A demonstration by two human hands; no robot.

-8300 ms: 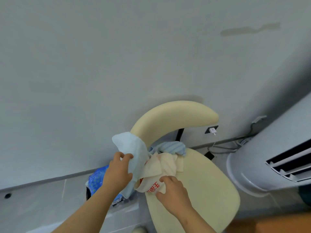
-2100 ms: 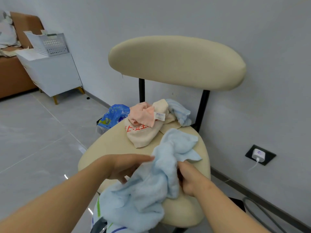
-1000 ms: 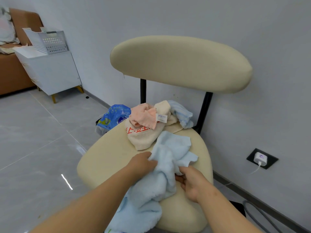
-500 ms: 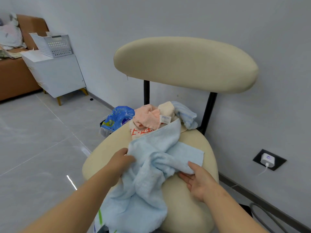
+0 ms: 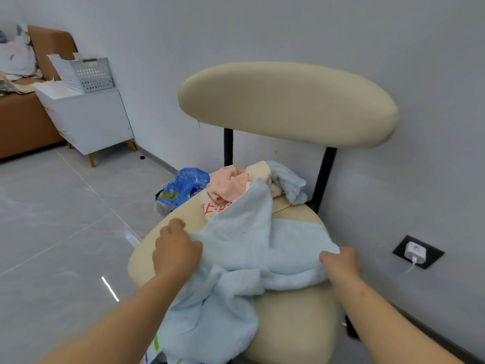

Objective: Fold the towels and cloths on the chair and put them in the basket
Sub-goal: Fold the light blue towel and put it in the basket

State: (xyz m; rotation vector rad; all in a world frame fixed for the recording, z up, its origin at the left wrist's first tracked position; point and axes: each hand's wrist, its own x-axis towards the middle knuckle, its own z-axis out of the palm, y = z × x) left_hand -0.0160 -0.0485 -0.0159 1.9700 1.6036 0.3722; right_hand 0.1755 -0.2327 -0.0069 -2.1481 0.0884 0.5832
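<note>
A light blue towel (image 5: 244, 248) lies half spread on the seat of the cream chair (image 5: 294, 319), its lower part hanging over the seat's front edge. My left hand (image 5: 175, 250) grips the towel's left edge. My right hand (image 5: 341, 261) grips its right edge. Behind the towel, at the back of the seat, sits a pile: a pink cloth (image 5: 228, 183), a beige cloth with red print (image 5: 212, 207) and a pale blue striped cloth (image 5: 288, 179). A white perforated basket (image 5: 84, 73) stands on a white cabinet far to the left.
The white cabinet (image 5: 89, 119) stands against the wall next to a brown sofa (image 5: 23, 122). A blue plastic package (image 5: 183, 187) lies on the floor left of the chair. A wall socket with a white charger (image 5: 416, 252) is at the right. Grey floor tiles stretch to the left.
Both hands have moved apart along the blue towel, drawing it wider across the seat. Its far corner now lies over the pile at the back.
</note>
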